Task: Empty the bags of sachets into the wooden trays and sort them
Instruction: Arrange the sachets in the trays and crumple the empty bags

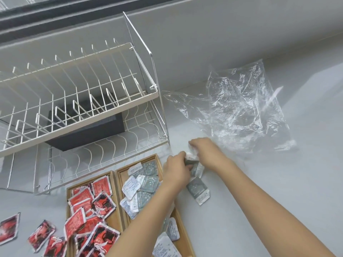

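Two wooden trays stand side by side on the grey counter. The left tray (pixel 111 216) holds red sachets (pixel 83 203); the right tray (pixel 182 230) holds grey and white sachets (pixel 141 184). My left hand (pixel 176 170) reaches over the right tray and grips a few grey sachets (pixel 194 166) beside its far right corner. My right hand (pixel 202 147) meets it there and pinches a white sachet (pixel 191 156) in the same bunch. One grey sachet (pixel 198 190) lies on the counter just below the hands.
Several red sachets (pixel 40 234) lie loose on the counter left of the trays. A crumpled clear plastic bag (pixel 241 112) lies at the back right. A white two-tier dish rack (pixel 78 101) with a dark box (pixel 89 130) inside stands behind the trays.
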